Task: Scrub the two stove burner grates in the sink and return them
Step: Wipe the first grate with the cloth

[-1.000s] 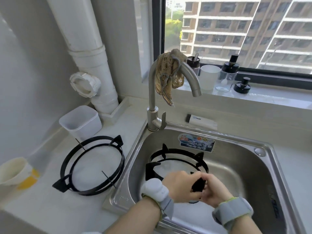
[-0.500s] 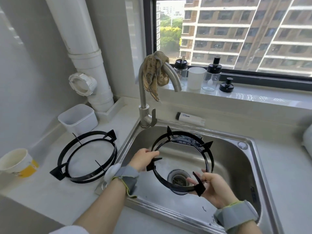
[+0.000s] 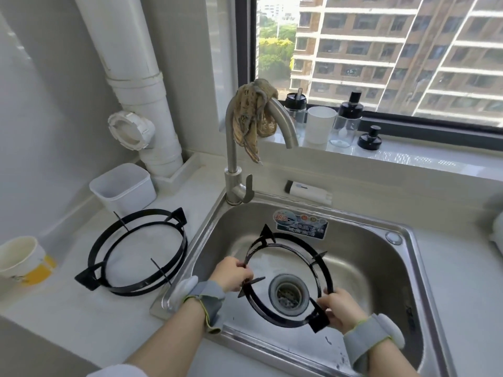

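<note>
Grate A [image 3: 325,270]: in sink [image 3: 381,281] over drain [image 3: 288,293], gripped at opposite rims by left hand [image 3: 234,273] and right hand [image 3: 340,308] | Grate B [image 3: 128,291]: on bench [image 3: 81,317] beside sink | Status: scrubbing judged unfinished; both returns outstanding.

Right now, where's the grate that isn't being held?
Head view: the loose grate lies flat on the counter, left of the sink, just in front of the white plastic tub.
</note>
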A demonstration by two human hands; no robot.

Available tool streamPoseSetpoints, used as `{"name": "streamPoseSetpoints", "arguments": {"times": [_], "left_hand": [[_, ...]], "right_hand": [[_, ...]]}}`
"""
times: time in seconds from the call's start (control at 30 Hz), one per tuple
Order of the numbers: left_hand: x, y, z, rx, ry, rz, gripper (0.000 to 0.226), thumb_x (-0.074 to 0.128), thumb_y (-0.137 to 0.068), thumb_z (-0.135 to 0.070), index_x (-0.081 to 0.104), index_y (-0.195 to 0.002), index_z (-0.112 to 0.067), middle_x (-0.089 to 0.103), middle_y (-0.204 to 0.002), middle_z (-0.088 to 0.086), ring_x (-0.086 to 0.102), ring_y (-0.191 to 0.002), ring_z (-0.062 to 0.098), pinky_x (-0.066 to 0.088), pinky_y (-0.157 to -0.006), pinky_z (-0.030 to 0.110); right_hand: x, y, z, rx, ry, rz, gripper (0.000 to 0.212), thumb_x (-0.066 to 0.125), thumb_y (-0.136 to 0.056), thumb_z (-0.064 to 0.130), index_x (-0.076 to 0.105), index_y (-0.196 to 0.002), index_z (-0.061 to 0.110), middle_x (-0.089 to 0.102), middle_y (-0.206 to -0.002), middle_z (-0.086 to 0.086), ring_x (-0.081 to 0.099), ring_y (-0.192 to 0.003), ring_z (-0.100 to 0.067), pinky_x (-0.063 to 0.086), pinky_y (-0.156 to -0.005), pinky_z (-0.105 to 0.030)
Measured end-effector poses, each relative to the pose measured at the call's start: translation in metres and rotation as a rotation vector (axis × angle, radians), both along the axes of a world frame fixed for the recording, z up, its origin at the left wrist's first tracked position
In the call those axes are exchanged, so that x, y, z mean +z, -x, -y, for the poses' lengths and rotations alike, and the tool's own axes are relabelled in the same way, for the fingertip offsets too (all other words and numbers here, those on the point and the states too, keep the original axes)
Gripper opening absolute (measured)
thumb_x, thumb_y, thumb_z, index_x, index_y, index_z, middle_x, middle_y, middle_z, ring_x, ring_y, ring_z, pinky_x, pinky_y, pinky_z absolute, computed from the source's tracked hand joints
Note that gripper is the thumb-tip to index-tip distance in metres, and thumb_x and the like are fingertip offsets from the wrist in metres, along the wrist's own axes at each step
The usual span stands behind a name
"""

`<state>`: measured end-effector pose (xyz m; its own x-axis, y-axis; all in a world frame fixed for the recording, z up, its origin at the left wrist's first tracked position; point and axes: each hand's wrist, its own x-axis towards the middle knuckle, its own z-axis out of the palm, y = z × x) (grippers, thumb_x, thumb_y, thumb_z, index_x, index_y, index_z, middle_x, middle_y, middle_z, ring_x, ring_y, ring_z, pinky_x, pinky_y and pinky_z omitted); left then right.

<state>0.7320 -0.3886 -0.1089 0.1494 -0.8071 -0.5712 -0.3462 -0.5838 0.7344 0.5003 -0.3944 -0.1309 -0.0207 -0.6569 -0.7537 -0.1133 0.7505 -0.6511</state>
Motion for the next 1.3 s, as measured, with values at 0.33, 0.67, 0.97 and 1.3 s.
{"name": "streamPoseSetpoints", "arguments": {"times": [0.33, 0.67, 0.97, 1.3], "left_hand": [[-0.001, -0.024, 0.021, 0.136, 0.204, -0.011, 0.024, 0.064, -0.064, -0.010, 0.044, -0.053, -0.016, 0.039, -0.048, -0.006, 0.039, -0.040, 0.005, 0.034, -0.039, 0.015], [0.013, -0.023, 0.049, 0.099, 0.222, 0.006, 0.026, 0.069, -0.061, -0.015, 0.044, -0.054, -0.017, 0.053, -0.056, -0.001, 0.056, -0.054, 0.016, 0.050, -0.050, 0.024], [0.031, -0.024, 0.052, -0.005, 0.308, 0.051, 0.019, 0.074, -0.065, -0.015, 0.055, -0.065, -0.014, 0.053, -0.069, 0.005, 0.052, -0.069, 0.021, 0.047, -0.065, 0.032], [0.057, -0.016, 0.037, 0.183, 0.426, -0.048, 0.016, 0.074, -0.078, -0.023, 0.069, -0.090, -0.013, 0.067, -0.089, 0.005, 0.063, -0.087, 0.021, 0.052, -0.071, 0.028]], "right_hand": [[0.011, -0.053, 0.037, 0.121, -0.077, -0.135, 0.041, 0.057, -0.092, 0.019, 0.046, -0.126, -0.001, 0.059, -0.097, -0.012, 0.053, -0.079, -0.024, 0.042, -0.067, -0.031], [0.219, -0.125, 0.146, -0.108, 0.846, 0.117, 0.041, 0.031, -0.099, 0.041, 0.059, -0.080, 0.018, 0.061, -0.084, -0.008, 0.058, -0.084, -0.025, 0.049, -0.069, -0.033], [0.253, -0.155, 0.146, 0.064, 0.942, -0.456, 0.082, 0.049, -0.071, 0.077, 0.069, -0.088, -0.001, 0.071, -0.088, -0.014, 0.066, -0.078, -0.025, 0.054, -0.083, -0.037], [0.248, -0.117, 0.111, -0.420, 1.135, 0.222, 0.020, 0.057, -0.087, 0.008, 0.063, -0.081, -0.010, 0.048, -0.065, -0.006, 0.041, -0.065, -0.018, 0.038, -0.064, -0.029]]}}
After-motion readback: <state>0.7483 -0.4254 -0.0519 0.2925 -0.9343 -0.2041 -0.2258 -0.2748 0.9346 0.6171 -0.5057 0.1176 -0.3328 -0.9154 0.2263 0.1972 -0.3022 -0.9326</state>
